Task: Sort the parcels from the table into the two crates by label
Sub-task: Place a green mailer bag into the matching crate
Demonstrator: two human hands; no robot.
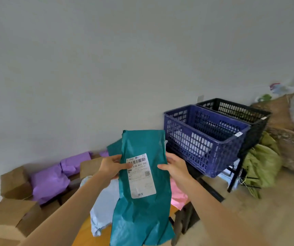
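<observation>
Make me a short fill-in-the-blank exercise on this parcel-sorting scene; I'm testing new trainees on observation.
1. Both hands, left and right, hold a ____ parcel upright.
2. Its white label faces the ____.
3. The blue crate stands nearer the person than the ____ crate.
4. A ____ parcel lies below the right hand.

Missing words: teal; camera; black; pink

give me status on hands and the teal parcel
Both hands, left and right, hold teal parcel upright, label facing camera. Blue crate and black crate right of it. Path clear.
</observation>
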